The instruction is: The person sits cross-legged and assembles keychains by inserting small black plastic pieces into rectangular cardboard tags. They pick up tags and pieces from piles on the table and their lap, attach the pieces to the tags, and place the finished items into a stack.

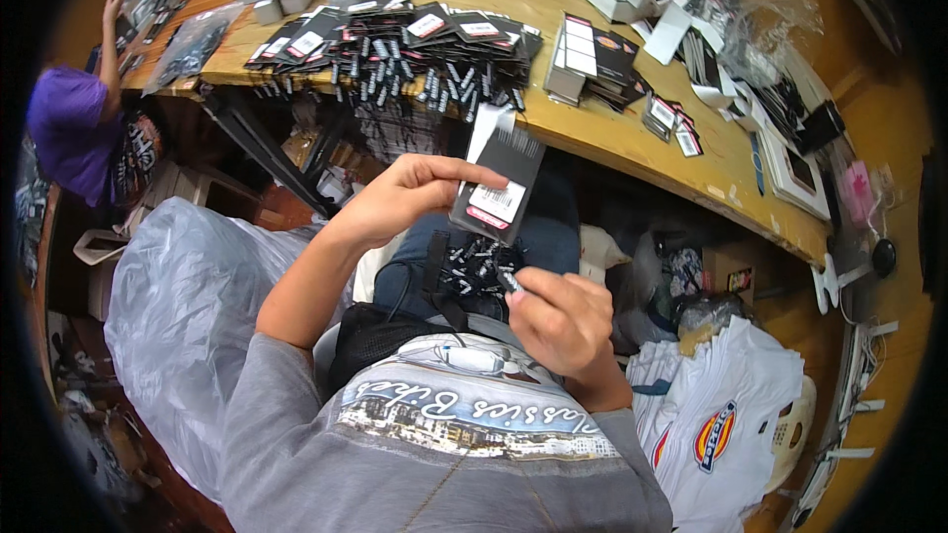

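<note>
Your left hand [410, 199] had its fingers closed on a black hang tag [523, 160], which stood out past the fingertips, tilted, with its face toward you. Your index finger lay across the front of the tag, its tip at the upper part of a white barcode sticker [497, 201] with a red band along its lower edge. A white card [483, 138] showed behind the tag, just beyond that finger.

Your right hand [563, 321] was nearer to your body, with thumb and index finger pinching a small black string fastener [508, 280]; it poked out from the fingertips toward the tag's lower end, apart from it. Just left of those fingertips, a heap of black fasteners [466, 266] lay on your lap, below the tag; whether any cord joined the tag to the heap, you could not tell.

Beyond your left fingers ran the wooden counter [691, 183]. On it, overlapping black tags [434, 28] were spread out, their fasteners hanging over the near edge. A tag stack [571, 59] stood beyond your fingers and to the right. White T-shirts [736, 375] lay to the right of your right fingers, and a large plastic bag [193, 291] bulged well left of your left fingers.
</note>
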